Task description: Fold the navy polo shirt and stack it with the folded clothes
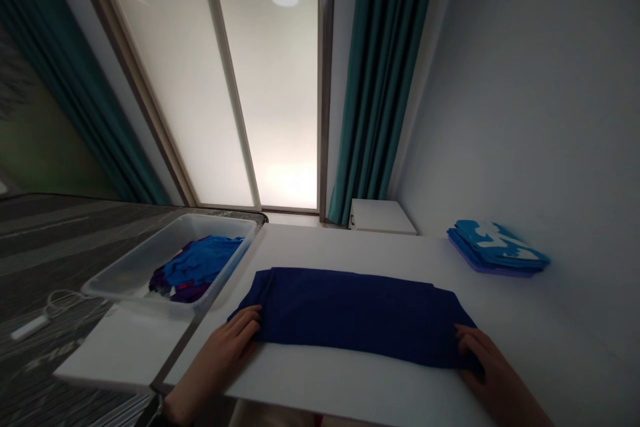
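Smoothing step: left hand (234,339) and right hand (481,355) lie open on the folded cloth (355,313) ends; folding further needs pinched corners.

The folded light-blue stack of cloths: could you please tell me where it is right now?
In the head view, the light-blue stack sits at the far right of the white table, beside the wall, beyond the right end of the dark blue cloth.
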Demonstrator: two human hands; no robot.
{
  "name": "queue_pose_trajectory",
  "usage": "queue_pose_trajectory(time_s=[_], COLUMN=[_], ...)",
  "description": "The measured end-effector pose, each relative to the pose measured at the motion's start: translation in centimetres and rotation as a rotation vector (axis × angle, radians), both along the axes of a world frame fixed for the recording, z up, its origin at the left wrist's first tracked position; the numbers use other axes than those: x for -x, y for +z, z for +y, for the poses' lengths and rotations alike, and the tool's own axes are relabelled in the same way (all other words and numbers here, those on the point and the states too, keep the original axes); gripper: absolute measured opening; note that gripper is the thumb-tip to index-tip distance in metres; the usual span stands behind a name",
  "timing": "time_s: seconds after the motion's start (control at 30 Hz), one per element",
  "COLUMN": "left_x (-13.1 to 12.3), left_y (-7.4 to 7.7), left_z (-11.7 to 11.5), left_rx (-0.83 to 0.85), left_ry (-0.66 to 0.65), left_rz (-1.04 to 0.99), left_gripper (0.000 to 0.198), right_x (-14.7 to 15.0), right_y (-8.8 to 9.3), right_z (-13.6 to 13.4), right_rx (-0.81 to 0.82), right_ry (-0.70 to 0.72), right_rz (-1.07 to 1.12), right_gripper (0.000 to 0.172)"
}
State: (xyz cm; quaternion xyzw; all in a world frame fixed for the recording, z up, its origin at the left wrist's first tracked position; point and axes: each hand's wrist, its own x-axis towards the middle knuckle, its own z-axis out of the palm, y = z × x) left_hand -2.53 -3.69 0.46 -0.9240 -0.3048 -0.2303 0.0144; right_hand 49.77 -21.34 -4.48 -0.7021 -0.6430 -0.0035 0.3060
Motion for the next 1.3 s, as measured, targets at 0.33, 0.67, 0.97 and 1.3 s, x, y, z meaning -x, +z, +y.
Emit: queue_pose_trajectory(time_s=[0.33,0.67,0.97,1.3], left_x=[-0.2,-4.8,-16.9,-18.2], left_y=[1.5,4.0,2.2,-0.5], left_z=[-1.3,-1.4,0.2,0.6], left_rx=[-0.003,-0.188,-0.012,0.063], left_ry=[0.013,0.111,-0.118,-0.026], left_rz=[0.058,0.074,0.154,0.126], left_gripper=[0.015,0.034,0.054,0.048], right_x=[0.0,7.3,19.0,19.5], right_y=[0.4,3.1,6.1,4.8], right_z=[-0.5,4.0,11.7,12.2], right_rx=[-0.016,-0.088,0.284,0.387], right_ry=[0.019,0.014,0.104,0.082], right_rz=[-0.112,-0.299,-0.314,-0.246], right_gripper=[0.013,0.033,0.056,0.058])
